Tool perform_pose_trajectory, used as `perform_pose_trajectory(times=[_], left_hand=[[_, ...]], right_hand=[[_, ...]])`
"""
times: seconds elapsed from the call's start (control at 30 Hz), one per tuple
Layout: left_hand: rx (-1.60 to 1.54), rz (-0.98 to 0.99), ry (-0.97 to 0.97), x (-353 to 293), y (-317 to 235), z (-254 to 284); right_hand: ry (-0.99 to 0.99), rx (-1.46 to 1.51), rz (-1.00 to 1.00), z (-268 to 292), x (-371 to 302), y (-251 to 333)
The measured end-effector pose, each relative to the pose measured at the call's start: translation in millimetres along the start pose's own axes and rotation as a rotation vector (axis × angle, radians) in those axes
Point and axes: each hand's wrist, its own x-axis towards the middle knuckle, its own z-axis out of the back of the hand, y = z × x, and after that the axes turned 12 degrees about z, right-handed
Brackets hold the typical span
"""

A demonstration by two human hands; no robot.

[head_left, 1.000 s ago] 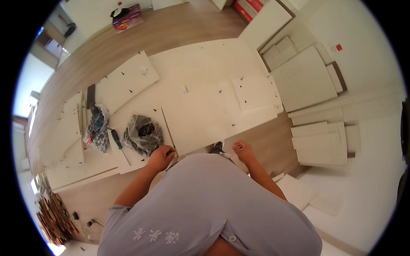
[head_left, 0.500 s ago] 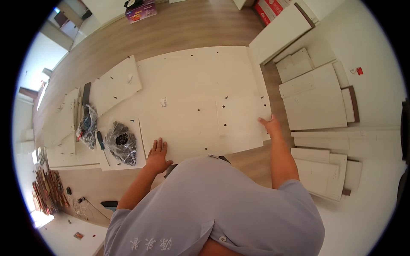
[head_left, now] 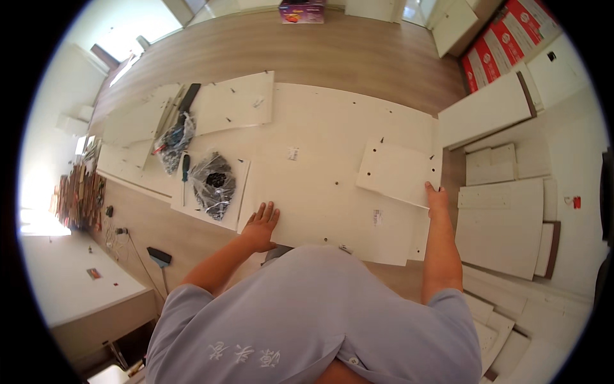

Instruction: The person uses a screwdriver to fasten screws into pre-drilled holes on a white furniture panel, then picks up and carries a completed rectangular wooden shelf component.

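My left hand (head_left: 261, 228) lies flat on the large white panel (head_left: 313, 198), near its front edge, fingers spread and holding nothing. On the right, my right hand (head_left: 437, 197) grips the near right corner of a smaller white panel (head_left: 398, 173); part of its fingers is hidden. This smaller panel rests askew over the right part of the large one, with dark holes and upright screws near its edges. A printed label (head_left: 378, 218) shows on the large panel in front of it, and another label (head_left: 293, 153) sits farther left.
Left of my left hand, a plastic bag of dark fittings (head_left: 216, 187) and a screwdriver (head_left: 185, 168) lie on a small board. Another bag (head_left: 176, 142) sits behind. White boards (head_left: 502, 208) are stacked on the right. A purple box (head_left: 302, 11) stands far off; a dustpan (head_left: 159, 257) lies lower left.
The smaller panel has turned and moved away from the near edge, uncovering a label on the large panel. My right hand stays at its corner. The whole view has swung.
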Motion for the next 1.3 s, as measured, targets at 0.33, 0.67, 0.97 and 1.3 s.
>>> perform_pose_trajectory(times=[0.33, 0.67, 0.97, 1.3], left_hand=[[-0.020, 0.004, -0.012, 8.3, 3.1, -2.2], [-0.115, 0.003, -0.036, 6.0, 3.0, -6.6], [-0.437, -0.048, -0.070, 13.6, 35.6, 7.4], [-0.289, 0.354, -0.334, -6.2, 173.7, 50.2]], right_hand=[[0.060, -0.314, 0.449, -61.2, 66.2, 19.6], [0.012, -0.794, 0.896, -76.2, -113.0, -47.8], [0.068, -0.609, 0.869, -77.9, -132.1, -57.1], [0.106, -0.626, 0.527, -100.3, -189.3, -53.2]])
